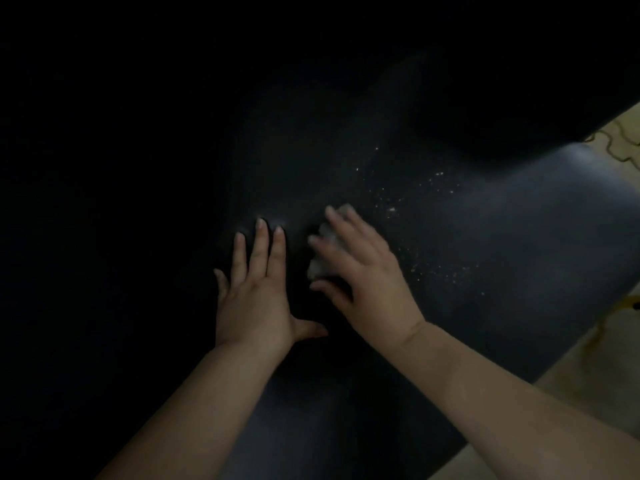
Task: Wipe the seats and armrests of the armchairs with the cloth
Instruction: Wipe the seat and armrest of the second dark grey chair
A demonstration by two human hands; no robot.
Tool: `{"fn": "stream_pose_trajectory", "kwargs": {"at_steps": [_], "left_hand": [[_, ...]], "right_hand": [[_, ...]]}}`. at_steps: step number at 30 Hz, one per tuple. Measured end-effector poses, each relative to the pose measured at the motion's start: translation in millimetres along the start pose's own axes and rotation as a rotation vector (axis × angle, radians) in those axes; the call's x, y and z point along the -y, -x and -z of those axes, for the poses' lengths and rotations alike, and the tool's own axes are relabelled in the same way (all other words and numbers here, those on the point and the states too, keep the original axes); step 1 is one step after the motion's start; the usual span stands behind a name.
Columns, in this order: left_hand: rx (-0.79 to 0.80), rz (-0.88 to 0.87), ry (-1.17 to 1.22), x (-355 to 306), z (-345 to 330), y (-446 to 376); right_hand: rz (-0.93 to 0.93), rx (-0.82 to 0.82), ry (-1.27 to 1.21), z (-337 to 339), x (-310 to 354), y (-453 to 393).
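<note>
Pressing flat on the smooth black leather-like armchair seat [485, 244], the left hand [254, 299] lies palm down with its fingers straight and spread and its thumb out to the side, holding nothing. Just beside it, the right hand [367, 275] lies over a small crumpled pale grey cloth [325, 247], fingers spread and bent lightly across it, pushing it against the seat; the cloth shows only past the fingertips and under the palm, and it is blurred. Scattered pale crumbs [391, 202] dot the dark surface beyond and to the right of the cloth, toward the seat's right edge. Past that edge, a light patterned floor [620, 140] shows in the right corners. Much of the chair is too dark to read.
</note>
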State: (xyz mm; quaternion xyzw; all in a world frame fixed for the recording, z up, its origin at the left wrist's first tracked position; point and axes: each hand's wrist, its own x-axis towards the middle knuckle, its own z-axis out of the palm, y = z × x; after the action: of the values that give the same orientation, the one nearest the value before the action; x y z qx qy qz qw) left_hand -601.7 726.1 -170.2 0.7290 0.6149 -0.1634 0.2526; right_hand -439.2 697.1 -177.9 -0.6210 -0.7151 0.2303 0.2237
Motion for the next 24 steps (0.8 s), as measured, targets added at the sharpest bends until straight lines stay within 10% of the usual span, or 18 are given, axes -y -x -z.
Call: {"fn": "stream_pose_trajectory", "kwargs": {"at_steps": [15, 20, 24], "left_hand": [[0.054, 0.023, -0.017, -1.8, 2.1, -1.7], [0.024, 0.018, -0.001, -1.8, 2.1, 0.2], [0.025, -0.001, 0.003, -2.4, 2.6, 0.0]], "right_hand": [[-0.166, -0.15, 0.035, 9.9, -7.4, -27.4], [0.03, -0.008, 0.162, 10.0, -6.7, -29.2], [-0.399, -0.291, 0.129, 29.5, -35.0, -45.4]]}}
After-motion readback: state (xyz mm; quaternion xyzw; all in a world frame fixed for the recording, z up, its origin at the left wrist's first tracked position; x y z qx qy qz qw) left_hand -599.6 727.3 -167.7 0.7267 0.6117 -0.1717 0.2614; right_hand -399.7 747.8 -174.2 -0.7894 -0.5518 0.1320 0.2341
